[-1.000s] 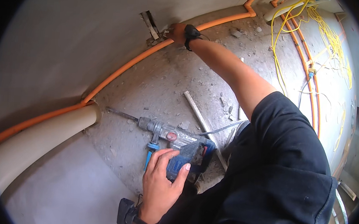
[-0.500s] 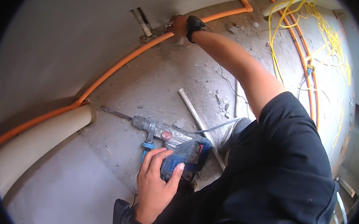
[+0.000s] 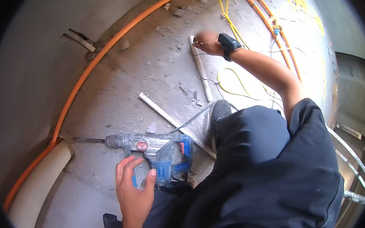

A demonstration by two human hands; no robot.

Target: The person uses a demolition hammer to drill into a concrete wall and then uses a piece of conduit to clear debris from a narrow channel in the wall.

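My left hand (image 3: 134, 197) is open, fingers apart and a little bent, hovering in front of a blue and grey rotary hammer drill (image 3: 161, 148). The drill lies on its side on the dusty floor, its long bit (image 3: 89, 140) pointing left. My right hand (image 3: 207, 43) reaches far forward with curled, partly blurred fingers. It is beside the far end of a white plastic pipe (image 3: 200, 68) lying on the floor; whether it touches the pipe is unclear. Another white pipe (image 3: 165, 115) lies between the drill and my shoe (image 3: 221, 110).
Along the wall foot runs an orange conduit (image 3: 83, 75), near a wall slot holding a short pipe (image 3: 81, 42). A thick cream pipe (image 3: 42, 184) lies at the lower left. Yellow cable (image 3: 235, 28) and paired orange conduits (image 3: 269, 22) cross the far right. Rubble (image 3: 179, 12) dots the floor.
My right hand has moved away from the wall and the orange conduit, over to the far white pipe. My left hand stays open by the drill. The whole view has turned and shifted right.
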